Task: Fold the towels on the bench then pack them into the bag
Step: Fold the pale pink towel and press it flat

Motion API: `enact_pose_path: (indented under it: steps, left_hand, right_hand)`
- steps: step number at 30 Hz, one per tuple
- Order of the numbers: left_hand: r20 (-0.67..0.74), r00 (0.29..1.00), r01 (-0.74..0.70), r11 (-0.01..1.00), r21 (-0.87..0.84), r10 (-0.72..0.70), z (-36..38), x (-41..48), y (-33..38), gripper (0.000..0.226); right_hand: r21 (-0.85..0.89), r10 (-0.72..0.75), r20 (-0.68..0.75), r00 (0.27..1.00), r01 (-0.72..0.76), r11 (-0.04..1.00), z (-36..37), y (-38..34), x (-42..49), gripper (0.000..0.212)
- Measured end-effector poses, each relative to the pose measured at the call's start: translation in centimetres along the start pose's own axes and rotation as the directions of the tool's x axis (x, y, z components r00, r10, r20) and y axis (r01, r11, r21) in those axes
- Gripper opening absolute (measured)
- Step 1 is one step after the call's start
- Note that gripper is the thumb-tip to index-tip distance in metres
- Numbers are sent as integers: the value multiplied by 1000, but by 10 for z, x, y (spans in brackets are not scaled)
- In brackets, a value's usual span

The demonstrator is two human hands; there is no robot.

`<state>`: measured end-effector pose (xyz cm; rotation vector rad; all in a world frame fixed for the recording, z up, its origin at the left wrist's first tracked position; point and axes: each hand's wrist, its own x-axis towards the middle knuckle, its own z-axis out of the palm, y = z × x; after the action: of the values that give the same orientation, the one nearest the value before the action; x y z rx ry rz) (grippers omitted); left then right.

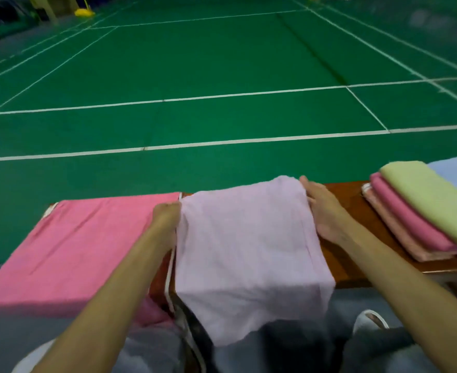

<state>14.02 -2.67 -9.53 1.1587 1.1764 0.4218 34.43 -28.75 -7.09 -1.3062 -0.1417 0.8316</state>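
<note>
I have the pale lilac towel (pixel 249 246) spread across the wooden surface (pixel 348 200), its near part hanging off the front edge. My left hand (pixel 167 218) is curled tight on its left edge, and my right hand (pixel 324 211) lies along its right edge, fingers (pixel 306 184) straight and together, seemingly pressing rather than pinching. A pink towel (pixel 74 246) lies flat just to the left, and a stack of folded towels (pixel 423 214) sits further right.

Bench (pixel 351 200): I see brown wood.
Left: pink towel (pixel 68 246), flat.
Middle: lilac towel (pixel 246 246), overhanging near edge.
Right: folded stack (pixel 421 211).
</note>
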Motion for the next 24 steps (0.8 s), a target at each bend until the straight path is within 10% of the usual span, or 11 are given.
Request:
enact_pose_path:
  steps: [5, 9, 14, 18, 21, 24]
  left_hand:
    - [-97, 986, -117, 980, 159, 134, 25, 1, -32, 22]
    - [11, 966, -257, 961, 98, 257, 20, -1, -21, 3]
    - [239, 893, -369, 925, -92, 381, 25, -23, 5, 32]
    - [130, 779, -596, 661, 456, 613, 25, -30, -12, 26]
    - [331, 540, -626, 106, 773, 774, 40, -53, -36, 43]
    - [584, 575, -669, -81, 738, 573, 69, -76, -66, 67]
  right_hand:
    - [-531, -174, -63, 983, 115, 840, -29, 26, 5, 61]
    - [-420, -165, -130, 978, 97, 903, -48, 18, 11, 56]
    - [-339, -198, -268, 943, 100, 936, -68, -4, 14, 67]
    - [-524, -246, -279, 928, 68, 849, -75, 9, 11, 65]
    - [-890, -492, -155, 857, 94, 445, -71, 15, 3, 72]
    - [-985, -514, 175, 840, 149, -92, -47, 23, -14, 74]
